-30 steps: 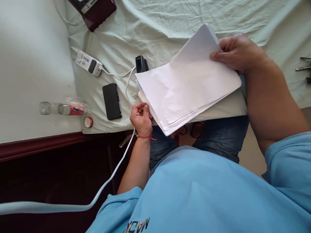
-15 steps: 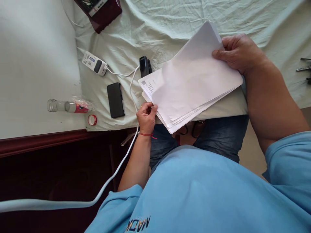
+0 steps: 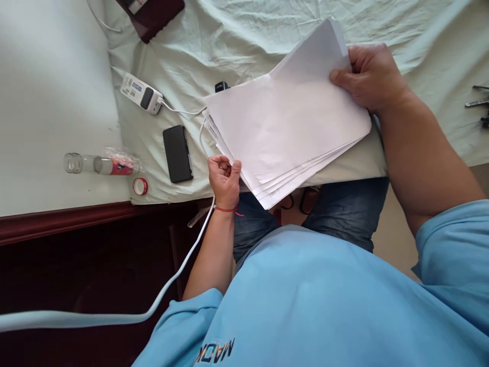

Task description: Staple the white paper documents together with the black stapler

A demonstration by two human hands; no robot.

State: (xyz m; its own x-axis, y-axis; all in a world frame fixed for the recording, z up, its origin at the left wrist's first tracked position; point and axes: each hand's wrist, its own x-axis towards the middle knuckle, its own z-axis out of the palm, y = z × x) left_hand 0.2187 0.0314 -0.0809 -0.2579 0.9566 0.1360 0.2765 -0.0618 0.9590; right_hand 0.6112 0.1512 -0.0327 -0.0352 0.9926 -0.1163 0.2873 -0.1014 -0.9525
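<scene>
A fanned stack of white paper sheets [image 3: 294, 122] is held over the front edge of the cloth-covered table, its top face blank and small print showing along a few edges. My right hand [image 3: 372, 76] grips the stack at its far right, thumb on top and fingers underneath. At the near left edge, my left hand [image 3: 224, 181] is closed, its fingers curled and thumb against the sheets' edge; how many sheets it pinches is hidden. Just beyond the stack's upper left corner, the end of a black object [image 3: 221, 86] shows, mostly covered by paper.
Left of the papers lie a black phone [image 3: 178, 154] and a white power adapter [image 3: 141, 94] with a white cable [image 3: 182, 265] trailing past my left arm. A clear bottle [image 3: 103, 164] and red-rimmed cap [image 3: 140, 186] are farther left. Dark metal tools [image 3: 477, 104] lie far right.
The top sheet's left corner has come down over the printed sheet beneath, and the stack now covers most of the black object. My left thumb has straightened along the edge.
</scene>
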